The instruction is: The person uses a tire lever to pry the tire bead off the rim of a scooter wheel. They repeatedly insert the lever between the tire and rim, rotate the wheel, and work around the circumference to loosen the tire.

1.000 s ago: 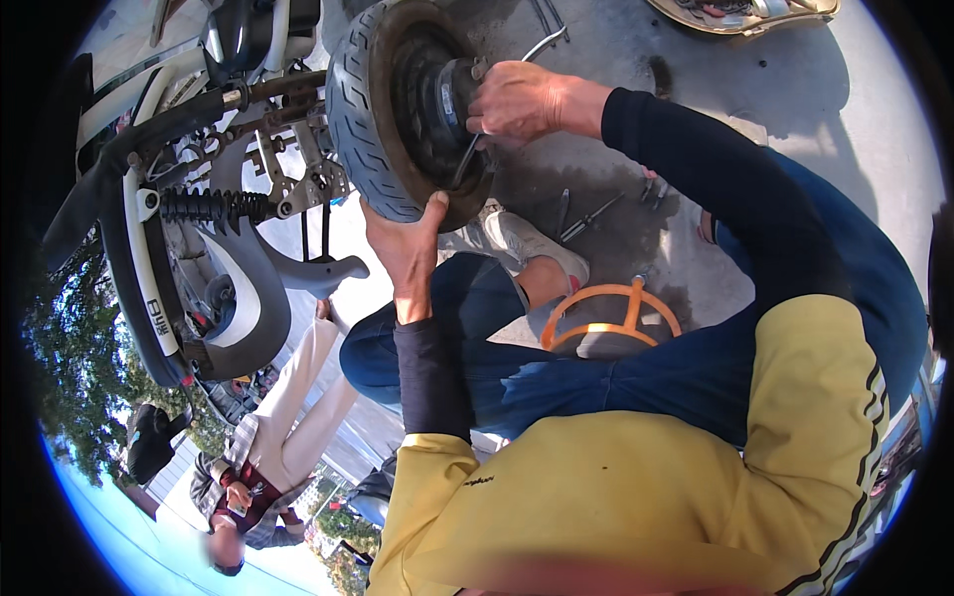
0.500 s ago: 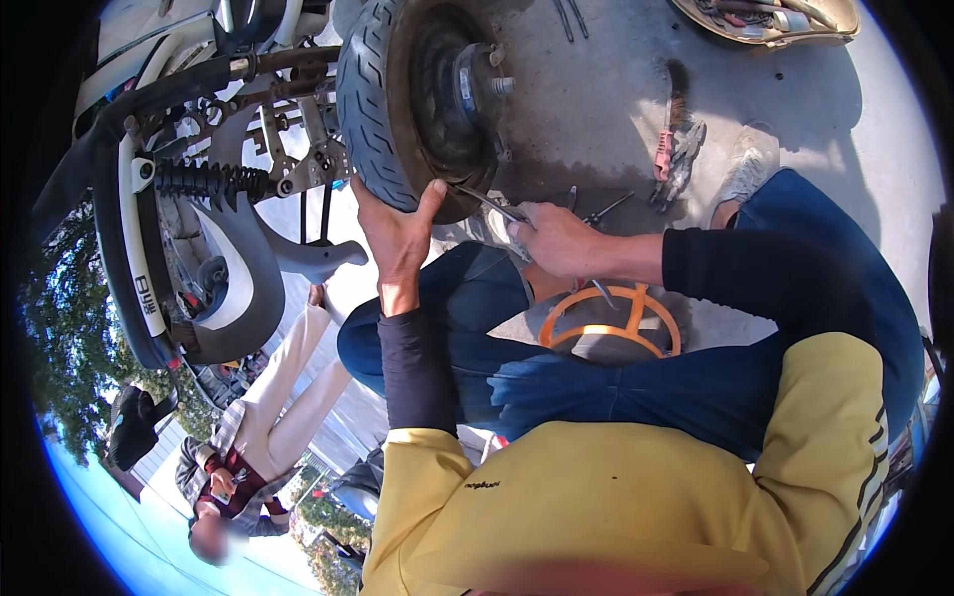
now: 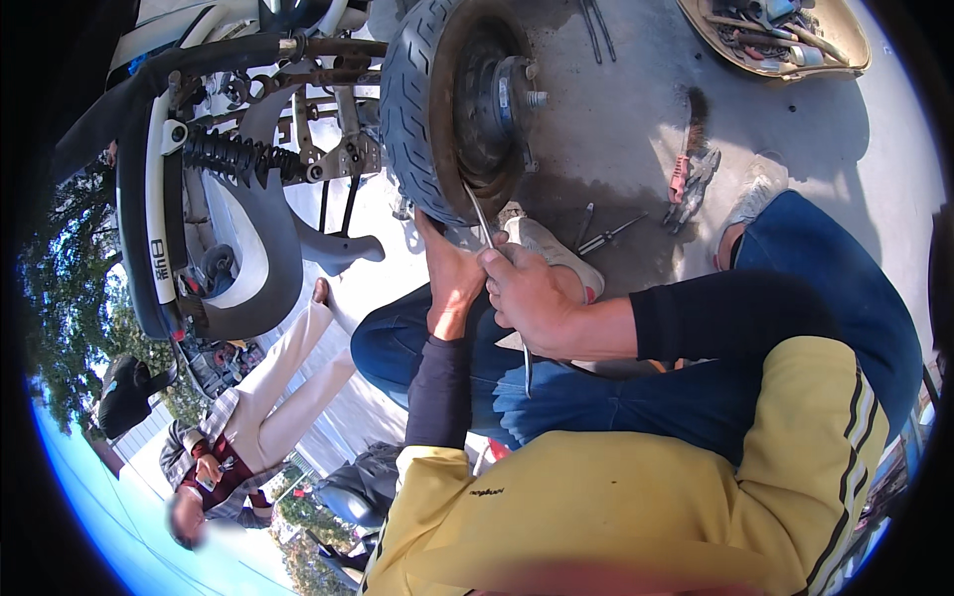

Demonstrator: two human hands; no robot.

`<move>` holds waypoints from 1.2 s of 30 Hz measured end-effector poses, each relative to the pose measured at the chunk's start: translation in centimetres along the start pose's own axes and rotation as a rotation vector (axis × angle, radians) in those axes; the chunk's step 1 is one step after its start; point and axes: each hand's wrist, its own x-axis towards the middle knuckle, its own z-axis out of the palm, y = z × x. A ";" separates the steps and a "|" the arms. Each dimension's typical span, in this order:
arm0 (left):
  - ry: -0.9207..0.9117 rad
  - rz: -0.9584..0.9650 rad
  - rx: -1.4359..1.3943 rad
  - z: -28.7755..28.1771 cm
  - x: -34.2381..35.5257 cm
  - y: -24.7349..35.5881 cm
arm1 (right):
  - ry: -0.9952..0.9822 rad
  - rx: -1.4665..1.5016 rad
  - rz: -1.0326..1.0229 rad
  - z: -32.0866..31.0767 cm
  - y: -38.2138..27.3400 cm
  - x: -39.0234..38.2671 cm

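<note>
A black scooter tyre (image 3: 409, 119) stands on its rim (image 3: 484, 109), its sidewall toward the right. My right hand (image 3: 532, 298) is closed round a long metal tyre lever (image 3: 528, 372). The lever's far tip reaches in between the tyre's near sidewall and the rim, and its other end sticks out below my fist, over my legs. My left hand (image 3: 454, 273) is at the tyre's near edge, its fingers against the tread and partly hidden behind it. The right hand overlaps the left, and the left thumb cannot be made out.
Screwdriver-like tools (image 3: 608, 234) lie by my shoe, with a red-handled wire brush (image 3: 680, 174) and grey gloves (image 3: 693, 194) farther right. A tool-filled tray (image 3: 795, 72) stands far right. The scooter frame with its shock absorber (image 3: 241, 154) is at left; a person (image 3: 224, 467) stands beyond.
My right hand has moved down and left toward my body, swinging the lever steeper. The left hand has shifted lower and right. The view has moved, and my legs now mostly cover the orange ring.
</note>
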 end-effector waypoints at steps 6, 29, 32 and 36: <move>0.277 0.012 -0.142 0.6 3.8 2.3 | -0.010 -0.068 0.062 1.5 -3.3 -1.9; 0.296 0.222 -0.211 0.5 6.2 0.4 | -0.250 -2.781 -1.199 -3.2 -16.5 5.2; 0.282 0.195 -0.188 0.3 5.9 0.7 | -0.322 -2.829 -1.225 -2.8 -16.5 6.2; 0.315 0.217 -0.170 0.2 5.8 1.2 | -0.343 -2.820 -1.293 -2.4 -16.3 6.6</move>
